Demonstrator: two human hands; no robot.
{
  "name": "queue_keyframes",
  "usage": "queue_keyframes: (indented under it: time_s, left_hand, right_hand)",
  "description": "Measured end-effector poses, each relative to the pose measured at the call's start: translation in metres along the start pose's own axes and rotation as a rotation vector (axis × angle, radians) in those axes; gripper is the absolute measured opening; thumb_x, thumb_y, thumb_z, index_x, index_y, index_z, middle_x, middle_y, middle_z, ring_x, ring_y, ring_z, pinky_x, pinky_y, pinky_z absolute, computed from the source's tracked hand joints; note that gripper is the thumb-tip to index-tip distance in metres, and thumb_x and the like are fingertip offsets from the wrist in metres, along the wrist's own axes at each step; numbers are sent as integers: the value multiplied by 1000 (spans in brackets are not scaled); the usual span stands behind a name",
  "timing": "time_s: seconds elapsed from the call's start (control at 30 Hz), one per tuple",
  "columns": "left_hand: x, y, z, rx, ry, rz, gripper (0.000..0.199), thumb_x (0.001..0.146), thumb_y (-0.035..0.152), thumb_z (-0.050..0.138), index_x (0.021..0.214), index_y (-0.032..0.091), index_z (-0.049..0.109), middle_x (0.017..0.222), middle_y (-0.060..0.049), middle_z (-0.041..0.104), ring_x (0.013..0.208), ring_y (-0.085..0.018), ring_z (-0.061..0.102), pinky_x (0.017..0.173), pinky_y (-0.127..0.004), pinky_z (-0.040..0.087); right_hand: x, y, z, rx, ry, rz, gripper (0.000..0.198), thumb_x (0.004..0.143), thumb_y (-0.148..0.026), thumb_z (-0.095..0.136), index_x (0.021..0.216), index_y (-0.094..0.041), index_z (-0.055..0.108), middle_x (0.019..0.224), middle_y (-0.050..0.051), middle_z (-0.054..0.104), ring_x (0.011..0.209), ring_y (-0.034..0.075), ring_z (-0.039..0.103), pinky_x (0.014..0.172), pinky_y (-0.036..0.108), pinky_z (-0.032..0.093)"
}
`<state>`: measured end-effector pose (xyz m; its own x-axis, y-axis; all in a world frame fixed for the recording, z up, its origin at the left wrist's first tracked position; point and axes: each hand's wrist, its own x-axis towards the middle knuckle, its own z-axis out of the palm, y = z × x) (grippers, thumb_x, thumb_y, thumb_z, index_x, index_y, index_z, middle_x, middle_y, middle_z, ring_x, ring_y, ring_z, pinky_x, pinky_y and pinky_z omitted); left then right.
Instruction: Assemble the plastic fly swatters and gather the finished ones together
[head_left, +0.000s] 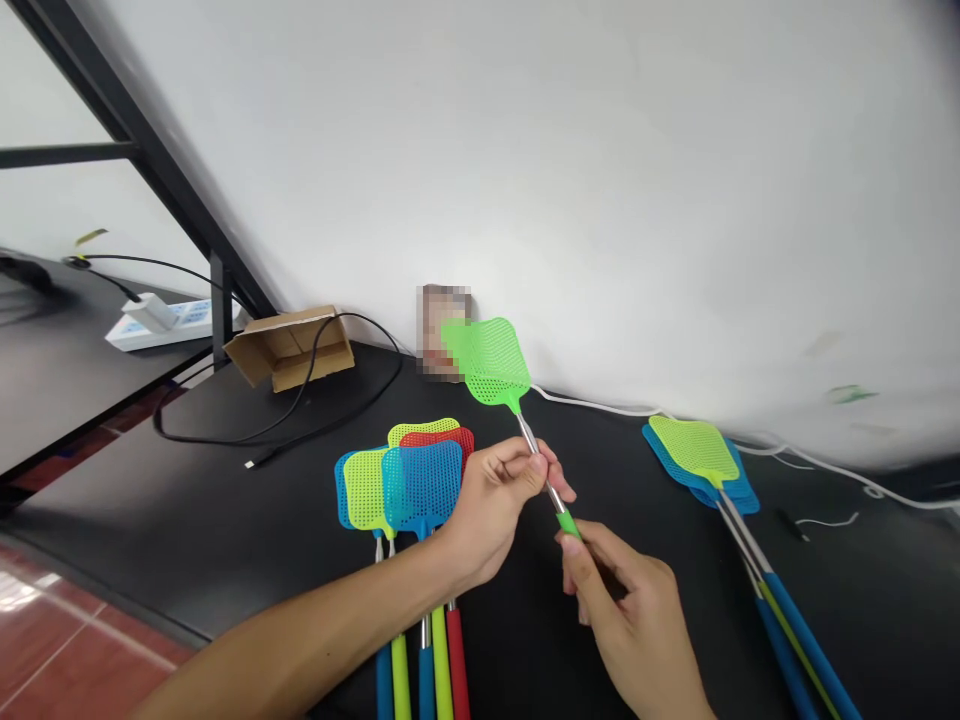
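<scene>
A bright green fly swatter [496,365] is held up over the black table, its perforated head tilted toward the wall. My left hand [499,495] is closed around its thin metal shaft, below the head. Lower down, my right hand [626,590] grips the green handle, most of which the fingers hide. Under and beside my left forearm lies a pile of several swatters in blue, yellow-green and red, with a blue swatter [427,482] on top. To the right rests a second pile, a yellow-green swatter [694,447] over blue ones.
An open cardboard box [315,345] stands at the back left, with a black cable [360,415] looped before it. Behind it are a white power strip [180,325] and a black metal frame [172,190]. A white cord [600,406] runs along the wall. A pixelated object [435,340] leans there.
</scene>
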<state>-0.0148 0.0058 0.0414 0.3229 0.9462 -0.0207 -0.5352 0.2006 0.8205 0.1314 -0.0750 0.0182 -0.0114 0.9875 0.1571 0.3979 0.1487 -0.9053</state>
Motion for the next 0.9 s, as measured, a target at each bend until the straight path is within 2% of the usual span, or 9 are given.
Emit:
queue_keyframes:
  time_s: [0.1, 0.17, 0.27, 0.37, 0.43, 0.53, 0.67, 0.8, 0.9]
  left_hand:
    - [4, 0, -2, 7, 107, 37, 21, 91, 33, 75, 91, 14, 68, 76, -3, 67, 74, -15, 66, 80, -30, 50]
    - [10, 0, -6, -6, 184, 75, 21, 89, 33, 76, 89, 14, 68, 77, -2, 66, 75, -14, 65, 80, -29, 50]
    - [23, 5, -15, -28, 309, 164, 22, 87, 33, 78, 85, 14, 67, 75, 0, 62, 71, -11, 61, 77, -26, 50]
    - [33, 15, -23, -17, 378, 299, 24, 84, 33, 80, 85, 14, 66, 73, 2, 58, 64, -9, 56, 68, -24, 46]
    - [33, 18, -22, 9, 352, 307, 23, 86, 34, 77, 96, 15, 68, 73, 3, 57, 60, -8, 54, 66, -24, 46]
    - [22, 10, -14, 49, 239, 167, 29, 94, 33, 68, 119, 18, 65, 69, 5, 55, 52, -7, 50, 64, -25, 45]
    - [3, -7, -1, 31, 68, -48, 17, 97, 28, 58, 108, 17, 64, 65, 6, 54, 41, -4, 40, 58, -26, 44]
    - [-5, -12, 4, 3, -81, -194, 14, 98, 28, 53, 100, 17, 61, 64, 7, 47, 40, -4, 32, 50, -24, 43]
    - [-7, -12, 6, 24, -91, -213, 18, 101, 38, 54, 111, 23, 57, 60, 11, 38, 38, -4, 20, 41, -20, 36]
  right_hand:
    - [0, 0, 1, -287, 160, -253, 11, 99, -27, 60, 95, -20, 67, 62, -3, 55, 48, 10, 47, 47, 24, 34]
    - [-1, 3, 5, -415, 209, -355, 9, 99, -22, 60, 93, -20, 65, 61, -4, 53, 48, 9, 46, 51, 24, 35]
    - [-1, 12, 9, -615, 189, -389, 22, 99, -21, 56, 77, -21, 55, 59, -4, 49, 49, 10, 44, 52, 26, 31]
    - [3, 21, 6, -808, 174, -340, 27, 97, -23, 54, 72, -22, 47, 60, -2, 51, 52, 13, 47, 53, 29, 26]
    - [10, 27, 0, -914, 177, -264, 24, 95, -25, 57, 73, -23, 46, 63, 0, 54, 56, 16, 51, 54, 30, 23]
    - [21, 33, -12, -1032, 178, -135, 24, 93, -27, 59, 74, -23, 45, 66, 2, 56, 57, 18, 51, 54, 30, 18]
    - [30, 36, -24, -1041, 168, -12, 28, 95, -34, 58, 74, -24, 43, 69, 4, 57, 58, 18, 49, 54, 31, 18]
    - [34, 35, -32, -895, 178, 37, 28, 94, -39, 62, 76, -23, 49, 74, 4, 58, 68, 21, 53, 57, 32, 24]
    - [36, 28, -38, -539, 177, 13, 24, 95, -44, 64, 87, -21, 62, 80, 4, 60, 76, 21, 55, 65, 33, 35]
